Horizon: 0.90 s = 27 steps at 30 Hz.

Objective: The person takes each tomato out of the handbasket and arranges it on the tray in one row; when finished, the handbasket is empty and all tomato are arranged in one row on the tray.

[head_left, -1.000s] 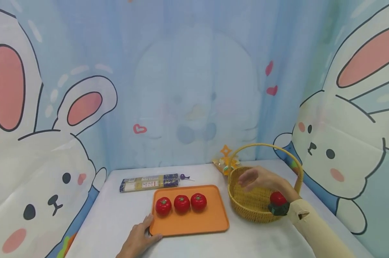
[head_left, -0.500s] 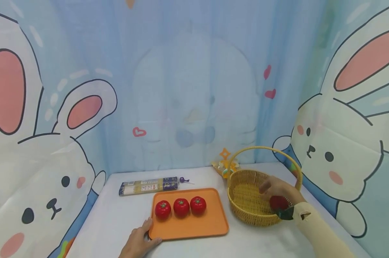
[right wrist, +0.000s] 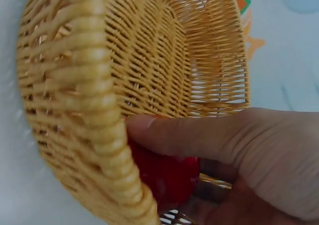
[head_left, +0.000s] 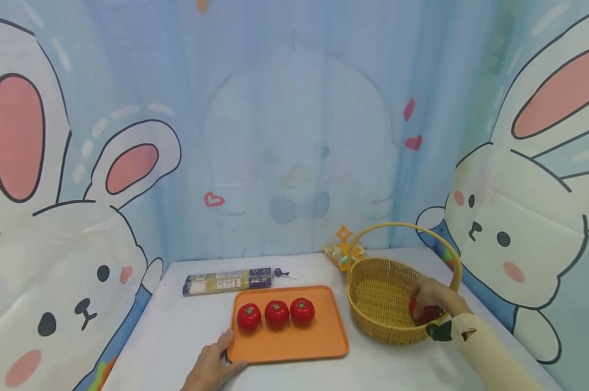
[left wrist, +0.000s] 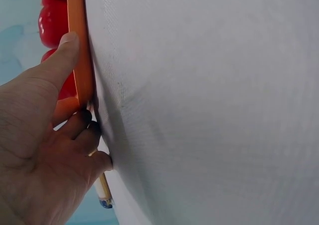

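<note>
In the head view, my left hand (head_left: 208, 369) holds the near left corner of an orange tray (head_left: 318, 346). Its thumb lies along the front rim in the left wrist view, the other fingers bent against the side. Three red tomatoes sit in a row on the tray: a left one (head_left: 248, 317), a middle one (head_left: 277, 315) and a right one (head_left: 302, 312). My right hand (head_left: 436, 296) reaches inside a yellow wicker basket (head_left: 382, 331) and grips another red tomato (right wrist: 172, 180) by the near right wall. The hand partly hides that tomato.
Behind the tray lie a long flat packet (head_left: 227, 281) with blue ends and a small purple lollipop (head_left: 278, 272). A yellow snack bag (head_left: 345, 254) stands behind the basket. The basket's tall arched handle (head_left: 404, 224) rises over its opening. Printed curtains surround the white table (head_left: 172, 315).
My right hand has moved from above the basket's middle to the right and down, and now grips the tomato inside. My left hand stays at the tray corner.
</note>
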Motion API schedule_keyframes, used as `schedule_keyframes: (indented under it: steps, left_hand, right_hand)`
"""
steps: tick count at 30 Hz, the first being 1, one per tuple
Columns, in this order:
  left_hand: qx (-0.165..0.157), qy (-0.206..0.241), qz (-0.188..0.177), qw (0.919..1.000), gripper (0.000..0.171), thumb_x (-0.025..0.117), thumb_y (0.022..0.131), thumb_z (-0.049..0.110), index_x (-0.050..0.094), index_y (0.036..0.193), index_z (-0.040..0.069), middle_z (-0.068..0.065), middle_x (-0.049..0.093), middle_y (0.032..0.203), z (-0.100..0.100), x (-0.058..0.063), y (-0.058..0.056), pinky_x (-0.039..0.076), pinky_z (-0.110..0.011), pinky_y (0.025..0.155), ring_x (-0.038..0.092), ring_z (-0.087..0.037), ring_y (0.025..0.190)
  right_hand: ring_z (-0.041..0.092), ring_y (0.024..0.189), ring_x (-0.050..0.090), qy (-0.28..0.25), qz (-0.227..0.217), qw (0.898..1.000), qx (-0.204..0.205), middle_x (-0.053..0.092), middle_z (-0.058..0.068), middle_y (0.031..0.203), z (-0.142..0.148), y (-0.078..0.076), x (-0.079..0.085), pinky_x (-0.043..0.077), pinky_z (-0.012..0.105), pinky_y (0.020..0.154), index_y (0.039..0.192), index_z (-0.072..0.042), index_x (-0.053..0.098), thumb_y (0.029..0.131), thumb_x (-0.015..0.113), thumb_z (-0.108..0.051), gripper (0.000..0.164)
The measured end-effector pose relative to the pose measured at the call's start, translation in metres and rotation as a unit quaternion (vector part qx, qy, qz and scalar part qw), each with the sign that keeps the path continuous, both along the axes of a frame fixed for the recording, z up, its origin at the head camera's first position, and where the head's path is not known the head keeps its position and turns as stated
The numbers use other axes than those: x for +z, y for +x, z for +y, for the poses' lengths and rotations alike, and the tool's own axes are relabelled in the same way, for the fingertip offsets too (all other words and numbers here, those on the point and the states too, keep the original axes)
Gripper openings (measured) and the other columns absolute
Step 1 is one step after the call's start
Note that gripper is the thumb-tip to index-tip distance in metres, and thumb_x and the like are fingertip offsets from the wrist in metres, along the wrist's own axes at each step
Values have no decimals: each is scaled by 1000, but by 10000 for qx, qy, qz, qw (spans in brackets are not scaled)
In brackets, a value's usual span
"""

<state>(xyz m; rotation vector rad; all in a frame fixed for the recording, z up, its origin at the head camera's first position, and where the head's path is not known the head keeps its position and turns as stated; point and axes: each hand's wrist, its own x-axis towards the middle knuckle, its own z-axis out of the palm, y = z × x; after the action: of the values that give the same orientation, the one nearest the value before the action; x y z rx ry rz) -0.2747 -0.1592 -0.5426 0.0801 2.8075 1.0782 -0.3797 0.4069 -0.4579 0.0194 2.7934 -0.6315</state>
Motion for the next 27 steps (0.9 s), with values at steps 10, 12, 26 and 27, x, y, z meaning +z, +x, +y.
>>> schedule_keyframes:
  steps: [10,12,26,27]
  left_hand:
    - [-32,-8,89,10000,90,92,87,34,50,155,-6,-29,49,160,-1,0,0,41,-65,121,45,-53,148]
    - [-39,-12,105,9999,90,92,87,35,50,156,-6,-29,49,160,-1,0,0,41,-65,120,45,-53,148]
    - [19,163,24,9999,91,92,87,34,49,158,-4,-29,48,162,0,4,3,39,-65,122,41,-52,151]
    - [28,160,0,9999,91,91,87,34,49,158,-4,-29,48,162,1,3,3,39,-65,122,41,-52,151]
  right_hand:
    - [33,103,70,-1145,712,9909,50,72,24,119,-19,-10,-9,65,48,89,129,13,69,83,90,-11,56]
    - [33,104,70,-1170,794,9899,95,72,25,119,-21,-11,-12,65,47,88,128,12,69,84,91,-14,56]
    - [38,109,66,-1043,474,9932,225,67,28,124,-34,0,1,63,52,93,132,14,64,79,93,-8,64]
    - [38,110,66,-1094,488,9926,219,67,28,125,-36,2,1,63,51,93,133,14,64,78,93,-7,65]
